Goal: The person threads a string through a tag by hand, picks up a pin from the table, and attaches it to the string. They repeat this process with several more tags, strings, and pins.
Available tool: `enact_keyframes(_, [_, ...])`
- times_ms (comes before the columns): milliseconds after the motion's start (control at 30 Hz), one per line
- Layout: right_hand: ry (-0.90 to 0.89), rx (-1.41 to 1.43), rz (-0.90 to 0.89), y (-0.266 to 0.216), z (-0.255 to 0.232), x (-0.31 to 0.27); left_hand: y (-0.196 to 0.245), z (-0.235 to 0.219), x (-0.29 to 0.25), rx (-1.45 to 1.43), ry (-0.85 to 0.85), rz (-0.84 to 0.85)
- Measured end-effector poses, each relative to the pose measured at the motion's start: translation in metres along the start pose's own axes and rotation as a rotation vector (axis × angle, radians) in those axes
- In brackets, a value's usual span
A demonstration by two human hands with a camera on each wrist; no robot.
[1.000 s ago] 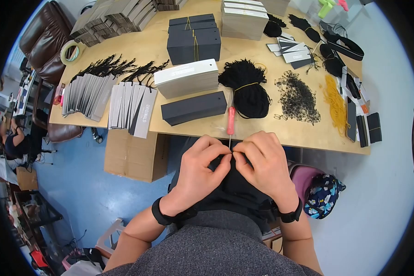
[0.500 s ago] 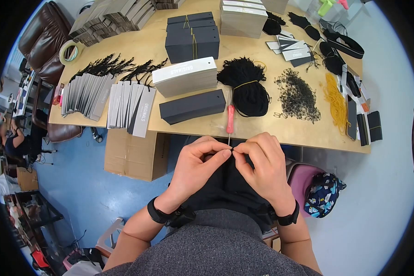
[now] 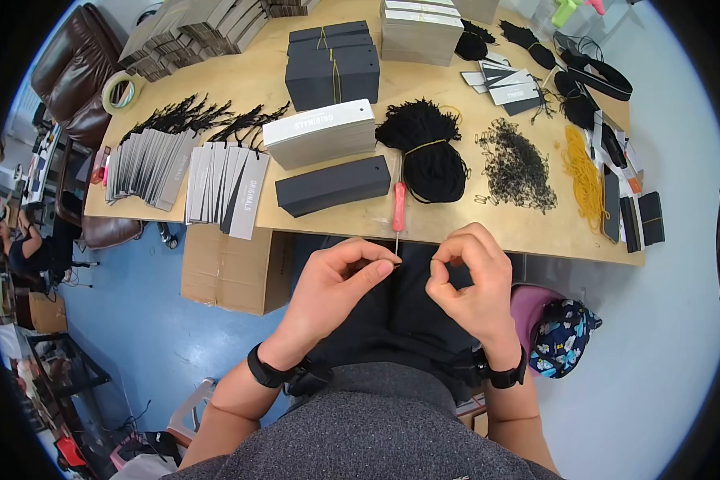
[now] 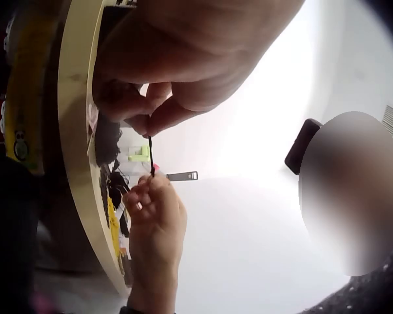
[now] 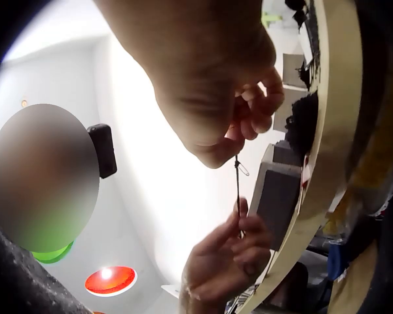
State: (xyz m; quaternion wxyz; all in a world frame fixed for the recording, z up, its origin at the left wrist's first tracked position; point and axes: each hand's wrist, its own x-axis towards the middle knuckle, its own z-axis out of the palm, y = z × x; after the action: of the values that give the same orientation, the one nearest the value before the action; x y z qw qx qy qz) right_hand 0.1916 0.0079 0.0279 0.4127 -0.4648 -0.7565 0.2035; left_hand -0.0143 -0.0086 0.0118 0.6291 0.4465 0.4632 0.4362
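Observation:
Between the two hands a short black cord (image 4: 151, 156) is stretched, seen in both wrist views. The left hand (image 3: 324, 288) pinches one end between thumb and forefinger; the right hand (image 3: 476, 280) pinches the other. In the right wrist view a small wire pin (image 5: 243, 169) hangs on the cord close below the right fingertips. A red-handled tool (image 3: 398, 210) lies at the table's front edge, its thin metal shaft sticking out past the edge beside the left fingertips. Beyond it lies a bundle of black cords (image 3: 434, 160), with a pile of small black pins (image 3: 516, 168) to its right.
On the table (image 3: 456, 227) stand a dark block of tags (image 3: 332, 186), a white stack (image 3: 320, 136) and banded dark boxes (image 3: 332, 76). Fanned tags (image 3: 228, 188) lie at left, yellow cords (image 3: 586, 180) at right. Below are a cardboard box (image 3: 224, 272) and a pink stool (image 3: 528, 308).
The hands, whose fingertips were nearly touching, have moved apart; the right hand went to the right, the left slightly left. The cord is now stretched between them.

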Motion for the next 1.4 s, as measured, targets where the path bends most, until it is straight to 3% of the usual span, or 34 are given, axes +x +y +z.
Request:
enact_keyframes(167, [-0.059, 0.113, 0.177, 0.014, -0.026, -0.002, 0.016, -0.020, -0.008, 0.021, 0.018, -0.060])
enact_keyframes(267, [-0.194, 0.120, 0.316, 0.018, -0.035, -0.004, 0.017, -0.016, -0.007, 0.133, 0.019, 0.104])
enact_keyframes(300, [-0.193, 0.119, 0.315, 0.018, -0.036, -0.004, 0.020, -0.013, -0.006, 0.206, 0.003, 0.180])
enact_keyframes(500, [-0.283, -0.015, 0.344, 0.017, -0.036, -0.003, 0.029, 0.001, -0.004, 0.068, -0.010, 0.145])
enact_keyframes(600, [-0.230, 0.177, 0.436, 0.009, -0.030, 0.002, 0.033, 0.002, -0.003, 0.083, -0.038, 0.156])
enact_keyframes(667, [-0.174, 0.426, 0.103, 0.005, -0.018, 0.006, 0.037, 0.002, -0.003, 0.103, -0.059, 0.157])
enact_keyframes(700, [-0.175, 0.539, 0.064, -0.004, -0.012, 0.011, 0.038, 0.001, -0.003, 0.120, -0.075, 0.161])
enact_keyframes(767, [-0.098, 0.860, 0.118, -0.020, 0.014, 0.010, 0.038, 0.002, -0.004, 0.122, -0.087, 0.172])
enact_keyframes(800, [-0.094, 0.861, 0.116, -0.019, 0.017, 0.008, 0.038, 0.001, -0.005, 0.122, -0.094, 0.185])
enact_keyframes(867, [-0.330, 1.123, 0.350, -0.018, 0.023, 0.007, 0.038, -0.002, -0.004, 0.182, -0.105, 0.261])
enact_keyframes(900, [-0.334, 1.127, 0.346, -0.015, 0.022, 0.007, 0.038, -0.005, -0.003, 0.240, -0.113, 0.334])
enact_keyframes(967, [-0.556, 0.997, 0.484, -0.006, 0.015, 0.005, 0.038, -0.012, -0.002, 0.261, -0.122, 0.351])
enact_keyframes(1000, [-0.559, 0.998, 0.485, -0.005, 0.014, 0.005, 0.039, -0.015, -0.002, 0.279, -0.140, 0.367])
enact_keyframes(1067, [-0.501, 0.689, 0.362, -0.006, 0.011, 0.003, 0.043, -0.019, 0.001, 0.380, -0.179, 0.390])
enact_keyframes(1133, [-0.442, 0.646, 0.347, -0.011, 0.006, 0.002, 0.053, -0.019, 0.007, 0.483, -0.219, 0.417])
enact_keyframes(1200, [-0.387, 0.605, 0.325, -0.013, 0.004, -0.001, 0.065, -0.018, 0.016, 0.703, -0.094, 0.573])
enact_keyframes(1233, [-0.353, 0.612, 0.348, -0.012, 0.004, -0.003, 0.069, -0.022, 0.025, 0.706, -0.090, 0.573])
enact_keyframes(1300, [-0.326, 0.619, 0.369, -0.010, 0.003, -0.007, 0.077, -0.032, 0.048, 0.955, 0.152, 0.749])
enact_keyframes(1400, [-0.303, 0.606, 0.383, -0.008, 0.004, -0.009, 0.077, -0.050, 0.093, 1.179, 0.308, 0.871])
